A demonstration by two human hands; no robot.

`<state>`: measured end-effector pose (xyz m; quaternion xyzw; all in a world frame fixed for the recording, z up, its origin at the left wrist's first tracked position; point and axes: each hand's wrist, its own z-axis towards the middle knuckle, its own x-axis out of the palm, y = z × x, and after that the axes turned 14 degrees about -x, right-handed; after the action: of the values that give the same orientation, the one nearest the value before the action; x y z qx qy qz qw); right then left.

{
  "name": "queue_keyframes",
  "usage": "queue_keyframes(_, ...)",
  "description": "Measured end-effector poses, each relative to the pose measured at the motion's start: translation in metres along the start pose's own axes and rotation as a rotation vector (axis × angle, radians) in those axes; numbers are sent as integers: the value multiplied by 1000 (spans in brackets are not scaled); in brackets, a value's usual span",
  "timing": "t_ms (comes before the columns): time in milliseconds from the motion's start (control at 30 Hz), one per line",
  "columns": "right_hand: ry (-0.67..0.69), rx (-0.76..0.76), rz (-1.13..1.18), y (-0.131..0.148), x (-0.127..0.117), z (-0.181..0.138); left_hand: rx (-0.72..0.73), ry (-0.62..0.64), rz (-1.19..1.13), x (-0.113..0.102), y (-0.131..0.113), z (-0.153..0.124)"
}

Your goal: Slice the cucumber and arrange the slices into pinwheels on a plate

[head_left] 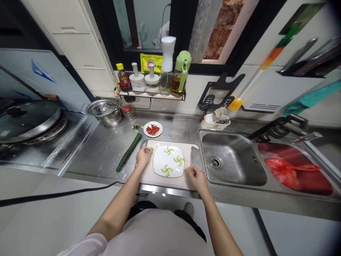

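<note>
My left hand [144, 156] is closed in a pinch at the left edge of the white plate [160, 170], its fingertips at a green cucumber slice [151, 150]. On the plate, thin cucumber slices form three pinwheels, one at the top [168, 150], one at the right [179, 160] and one at the bottom [167, 170]. The plate rests on a pale cutting board [173, 182]. My right hand [196, 176] is curled closed at the board's right side; what its fingers hold, if anything, is hidden. Just above it lies a wide grey knife blade [195, 157].
A long cucumber [129, 153] lies left of the board. Behind stand a small plate of red bits [152, 129], cucumber scraps [136, 126], a lidded steel pot [106, 112] and a condiment rack [154, 94]. To the right is the sink [231, 160], with a red bag [282, 172] in its second basin.
</note>
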<state>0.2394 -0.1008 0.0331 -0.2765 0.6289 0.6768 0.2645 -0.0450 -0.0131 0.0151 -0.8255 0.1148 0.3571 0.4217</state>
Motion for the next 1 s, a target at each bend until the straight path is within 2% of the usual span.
queue_keyframes(133, 11, -12, 4, 8, 1, 5, -44, 181, -337, -9, -7, -4)
queue_keyframes(233, 14, -47, 29, 16, 1, 11, -3, 283, -571, -19, -14, -12)
queue_keyframes(333, 5, -95, 74, 28, 1, 21, 46, 364, -700, -31, -23, -24)
queue_keyframes(533, -16, -202, 179, 63, -2, 46, 64, 499, -749, -50, -47, -51)
queue_keyframes(767, -8, -318, 348, 109, -7, 67, 146, 597, -771, -54, -61, -68)
queue_keyframes(1000, 33, -460, 421, 124, -7, 76, 211, 648, -730, -53, -63, -73)
